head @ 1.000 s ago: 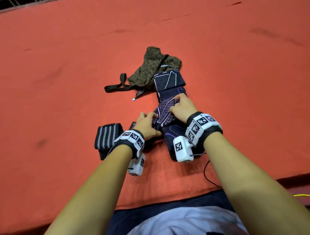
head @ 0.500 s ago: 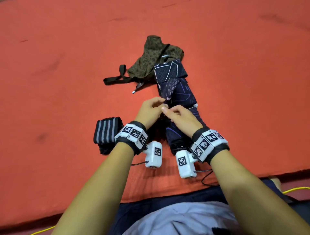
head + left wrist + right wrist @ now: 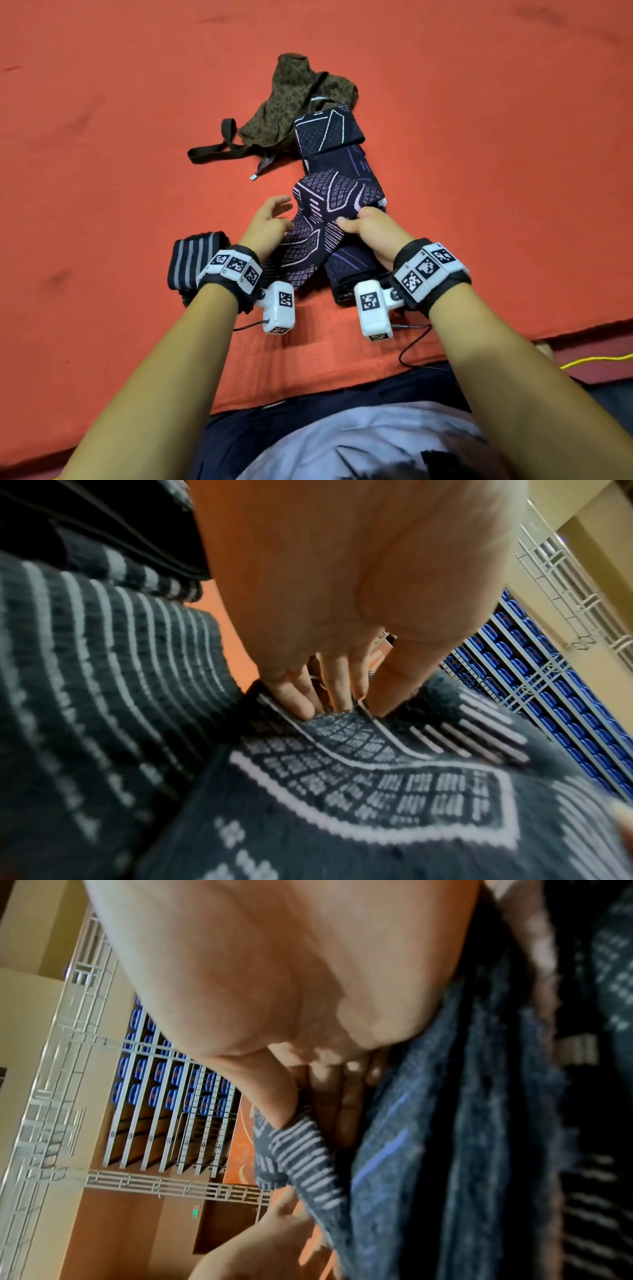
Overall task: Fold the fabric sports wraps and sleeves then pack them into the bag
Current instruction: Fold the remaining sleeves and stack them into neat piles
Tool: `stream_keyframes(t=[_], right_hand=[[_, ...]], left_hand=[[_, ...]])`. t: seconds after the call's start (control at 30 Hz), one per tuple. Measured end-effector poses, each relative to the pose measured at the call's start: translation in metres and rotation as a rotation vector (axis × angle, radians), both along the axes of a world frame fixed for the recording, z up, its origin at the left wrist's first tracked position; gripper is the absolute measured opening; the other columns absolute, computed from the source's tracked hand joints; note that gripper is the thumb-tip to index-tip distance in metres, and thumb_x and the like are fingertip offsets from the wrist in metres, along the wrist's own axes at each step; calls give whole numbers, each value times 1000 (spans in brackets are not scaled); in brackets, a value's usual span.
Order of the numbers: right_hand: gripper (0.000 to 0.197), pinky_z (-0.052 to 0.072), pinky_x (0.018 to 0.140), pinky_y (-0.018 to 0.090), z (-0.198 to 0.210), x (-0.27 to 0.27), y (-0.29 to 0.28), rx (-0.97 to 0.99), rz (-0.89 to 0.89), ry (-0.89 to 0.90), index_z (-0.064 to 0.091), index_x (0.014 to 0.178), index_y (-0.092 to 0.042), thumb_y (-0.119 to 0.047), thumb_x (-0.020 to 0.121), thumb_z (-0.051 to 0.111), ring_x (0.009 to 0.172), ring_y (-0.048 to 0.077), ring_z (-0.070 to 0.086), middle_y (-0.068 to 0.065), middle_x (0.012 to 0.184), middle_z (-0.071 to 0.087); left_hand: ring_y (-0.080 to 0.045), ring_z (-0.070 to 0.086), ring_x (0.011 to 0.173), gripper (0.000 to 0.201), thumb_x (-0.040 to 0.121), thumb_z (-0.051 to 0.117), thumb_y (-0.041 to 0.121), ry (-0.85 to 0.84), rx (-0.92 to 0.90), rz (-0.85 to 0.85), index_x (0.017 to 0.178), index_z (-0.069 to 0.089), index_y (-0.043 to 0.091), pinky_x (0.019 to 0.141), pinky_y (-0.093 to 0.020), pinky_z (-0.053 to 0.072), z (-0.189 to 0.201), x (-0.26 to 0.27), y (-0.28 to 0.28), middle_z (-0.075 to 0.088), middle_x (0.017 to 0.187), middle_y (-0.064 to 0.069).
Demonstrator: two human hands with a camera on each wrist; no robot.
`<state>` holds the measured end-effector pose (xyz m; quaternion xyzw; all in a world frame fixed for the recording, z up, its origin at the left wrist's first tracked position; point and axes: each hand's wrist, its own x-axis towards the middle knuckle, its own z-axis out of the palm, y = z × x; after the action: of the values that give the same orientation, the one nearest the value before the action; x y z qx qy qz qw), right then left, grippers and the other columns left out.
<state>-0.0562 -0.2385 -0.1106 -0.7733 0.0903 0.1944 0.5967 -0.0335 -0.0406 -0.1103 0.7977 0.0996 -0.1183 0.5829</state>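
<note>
right hand (image 3: pixel 274 993) pinches the patterned sleeve (image 3: pixel 428 1150) — thumb on its striped edge.

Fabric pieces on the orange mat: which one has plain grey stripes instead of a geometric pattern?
The striped wrap, folded beside the left hand. The dark sleeves bear angular line patterns.

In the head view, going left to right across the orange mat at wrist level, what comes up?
Folded black wrap with grey stripes → left hand → dark navy patterned sleeve → right hand.
</note>
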Motion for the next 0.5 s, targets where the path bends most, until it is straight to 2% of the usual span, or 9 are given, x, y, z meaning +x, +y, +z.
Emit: stream_keyframes(t=[0.07, 0.13, 0.17, 0.23, 0.27, 0.33, 0.4, 0.43, 0.5], right_hand=[[59, 45, 105, 52, -5, 4, -1, 83, -25, 23, 63, 101, -8, -48, 60, 76, 111, 34, 63, 13, 118, 68], [69, 44, 107, 52, -7, 6, -1, 132, -37, 21, 63, 112, -4, -46, 59, 74, 113, 31, 63, 11, 120, 68], [63, 44, 106, 52, -5, 5, 0, 141, -50, 25, 64, 111, -5, -45, 63, 74, 112, 32, 64, 11, 119, 69], [45, 47, 102, 55, -9, 5, -1, 122, -87, 9, 65, 93, -11, -47, 68, 73, 106, 37, 65, 15, 112, 71], [46, 48, 100, 56, -9, 4, 0, 134, -109, -10, 62, 85, -13, -53, 65, 71, 104, 37, 66, 15, 108, 72], [54, 49, 97, 57, -18, 6, -1, 155, -158, -34, 60, 82, -14, -62, 59, 68, 100, 34, 68, 13, 103, 73], [56, 50, 99, 53, -8, 0, 1, 230, -200, -56, 67, 94, -15, -60, 60, 70, 101, 27, 70, 2, 103, 76], [53, 51, 100, 51, 4, -8, 3, 266, -214, -62, 70, 101, -18, -55, 63, 74, 102, 24, 71, -1, 104, 76], [38, 51, 102, 47, 16, -18, 4, 322, -183, -62, 70, 108, -17, -33, 75, 80, 103, 23, 72, 0, 104, 77]], left_hand=[[-12, 55, 107, 49, 85, 50, -14, 23, -14, -56, 119, 58, 21, 76, -24, 43, 5, 0, -2, 64, 119, 2], [-10, 57, 94, 36, 88, 54, -6, 10, 2, -74, 99, 62, 27, 74, -24, 43, 11, -1, -3, 65, 99, 7], [-9, 57, 88, 29, 90, 56, -1, -12, 5, -70, 92, 63, 27, 73, -24, 43, 14, -1, -2, 65, 92, 9], [-7, 56, 79, 23, 93, 59, 11, -54, -32, -60, 79, 65, 29, 70, -25, 42, 21, -2, 1, 65, 85, 11], [-6, 56, 75, 25, 94, 61, 16, -77, -60, -53, 73, 65, 30, 67, -24, 41, 23, -3, 3, 65, 82, 12], [-5, 55, 71, 26, 94, 63, 21, -134, -70, -43, 70, 65, 30, 63, -22, 40, 29, -3, 6, 65, 78, 13], [-2, 57, 69, 21, 95, 64, 20, -196, -48, -36, 74, 65, 25, 61, -19, 41, 36, -5, 5, 67, 76, 13], [1, 58, 65, 20, 95, 63, 18, -225, -49, -25, 76, 64, 23, 59, -15, 42, 41, -6, 3, 67, 74, 12], [6, 57, 60, 20, 96, 62, 14, -273, -57, 4, 77, 63, 19, 56, -10, 41, 46, -6, 1, 67, 75, 9]])
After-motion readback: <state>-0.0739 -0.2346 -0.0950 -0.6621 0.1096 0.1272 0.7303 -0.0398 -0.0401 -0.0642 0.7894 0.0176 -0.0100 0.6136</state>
